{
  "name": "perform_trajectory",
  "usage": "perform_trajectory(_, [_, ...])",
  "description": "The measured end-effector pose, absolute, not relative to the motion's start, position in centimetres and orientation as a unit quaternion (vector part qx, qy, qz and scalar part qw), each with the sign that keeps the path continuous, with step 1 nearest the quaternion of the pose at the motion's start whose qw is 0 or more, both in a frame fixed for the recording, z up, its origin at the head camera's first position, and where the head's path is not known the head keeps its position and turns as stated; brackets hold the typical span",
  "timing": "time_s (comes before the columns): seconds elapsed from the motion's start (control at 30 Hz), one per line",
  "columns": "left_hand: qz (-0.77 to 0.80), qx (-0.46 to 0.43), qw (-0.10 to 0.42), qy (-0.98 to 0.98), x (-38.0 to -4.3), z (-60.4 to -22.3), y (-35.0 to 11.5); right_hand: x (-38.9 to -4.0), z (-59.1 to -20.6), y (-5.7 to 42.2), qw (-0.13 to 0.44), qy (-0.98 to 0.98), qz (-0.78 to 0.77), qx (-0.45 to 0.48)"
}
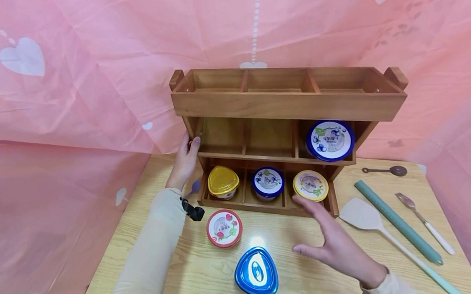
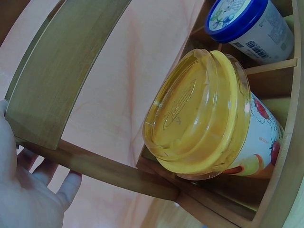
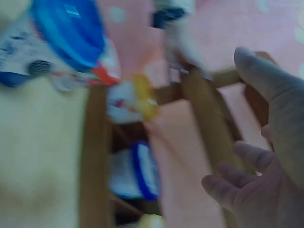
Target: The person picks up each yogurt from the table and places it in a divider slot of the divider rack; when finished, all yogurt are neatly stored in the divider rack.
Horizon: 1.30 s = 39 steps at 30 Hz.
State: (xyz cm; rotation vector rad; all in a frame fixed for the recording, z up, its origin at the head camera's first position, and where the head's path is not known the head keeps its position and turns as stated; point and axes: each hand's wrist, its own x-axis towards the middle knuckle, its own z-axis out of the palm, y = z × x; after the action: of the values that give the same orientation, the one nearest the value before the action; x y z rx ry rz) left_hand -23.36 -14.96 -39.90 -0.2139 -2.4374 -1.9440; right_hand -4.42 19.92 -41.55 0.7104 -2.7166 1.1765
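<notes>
Pink sheeting (image 1: 96,83) hangs behind a pale wooden table (image 1: 298,277). With my left hand (image 1: 186,160) I grip the wooden rack (image 1: 289,106) by its side panel. My right hand (image 1: 338,248) is spread wide and holds nothing, fingers near the yellow-rimmed cup (image 1: 311,185) in the bottom-right compartment; I cannot tell if they touch. Beside it sit a blue-rimmed cup (image 1: 268,181) in the middle and a yellow-lidded cup (image 1: 223,181) at left; a second blue cup (image 1: 331,140) stands a tier up, right. Nearer me on the table are a red-rimmed cup (image 1: 224,228) and a blue-lidded cup (image 1: 256,272). I judge the step to be stocking compartments; the next move likely calls for my right hand to grasp a table cup while my left steadies.
</notes>
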Motion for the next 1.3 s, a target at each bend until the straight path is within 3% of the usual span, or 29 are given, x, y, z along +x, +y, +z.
perform_trajectory(0.57, [-0.614, -0.068, 0.004, -0.786, -23.3, -39.8, -14.9, -2.3, -46.7, 15.6, -0.245, -0.835, 0.41, 0.272])
perform_trajectory(0.93, [-0.62, -0.071, 0.005, -0.782, -23.4, -39.9, -14.9, -2.0, -48.0, 14.9, -0.301, -0.812, 0.415, 0.279])
perform_trajectory(1.3, [-0.623, -0.074, 0.006, -0.779, -23.5, -40.0, -15.0, -2.0, -48.8, 14.3, -0.276, -0.822, 0.405, 0.29])
